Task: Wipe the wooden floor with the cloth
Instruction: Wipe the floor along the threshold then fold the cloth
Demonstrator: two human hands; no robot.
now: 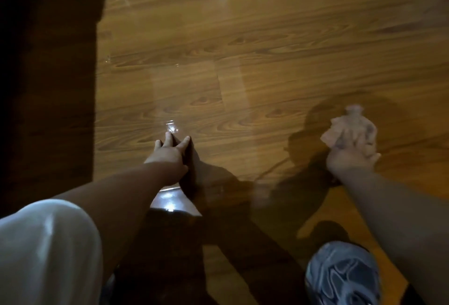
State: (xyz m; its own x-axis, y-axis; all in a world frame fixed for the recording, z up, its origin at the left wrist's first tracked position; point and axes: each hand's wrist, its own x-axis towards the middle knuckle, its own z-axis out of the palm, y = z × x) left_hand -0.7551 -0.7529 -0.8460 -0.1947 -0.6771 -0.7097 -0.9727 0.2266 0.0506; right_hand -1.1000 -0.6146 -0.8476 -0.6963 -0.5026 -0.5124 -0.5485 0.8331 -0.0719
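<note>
Head view showed your right hand (pixel 349 159) clutching the crumpled cloth (pixel 349 127), likely soft and light, at centre right, your left hand (pixel 170 153) splayed on the wooden floor (pixel 267 37).

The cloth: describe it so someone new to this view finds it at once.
Start from the wooden floor filling the view, then go right, where the right hand reaches forward. The cloth is the pale crumpled wad bunched in that hand. The left hand, fingers straight on the floor, holds nothing.
</note>
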